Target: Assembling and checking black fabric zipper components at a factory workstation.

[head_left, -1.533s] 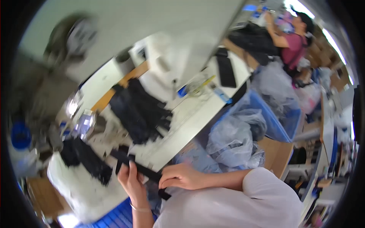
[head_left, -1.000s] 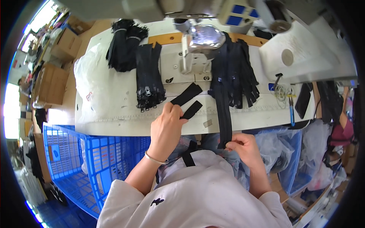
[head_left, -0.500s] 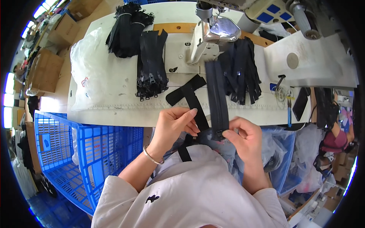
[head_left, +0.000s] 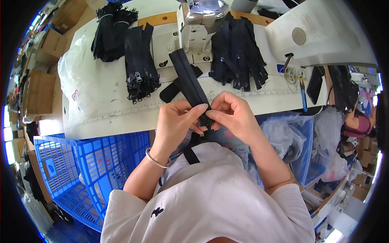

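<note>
white worktable [head_left: 121, 109], black zipper strip [head_left: 187, 79] pinched between left hand [head_left: 176, 123], right hand [head_left: 233, 115]

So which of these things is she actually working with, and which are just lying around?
In hand:
left hand and right hand, both pinching the long black zipper strip
sewing machine, where the strip's far end lies

Lying about:
zipper bundles
loose zipper pile
blue crate
plastic bags
</note>
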